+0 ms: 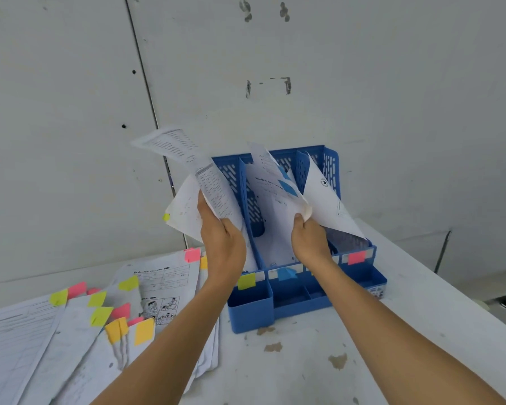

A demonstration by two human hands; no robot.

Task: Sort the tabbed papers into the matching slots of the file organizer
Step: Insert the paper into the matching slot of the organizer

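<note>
Organizer [298,305] against wall [362,83]; left hand [224,247] grips yellow-tabbed sheets [184,211], right hand [310,241] pinches blue-tabbed sheet [270,194] edge.

paper pile [18,340] cut off left | held sheets [214,185] print blurred

No word or number can be read, every printed line on the sheets [214,182] being blurred; the one clear sign is a circled star emblem [324,182] on the white sheet [329,203] at two o'clock from the left hand [224,244].
</note>
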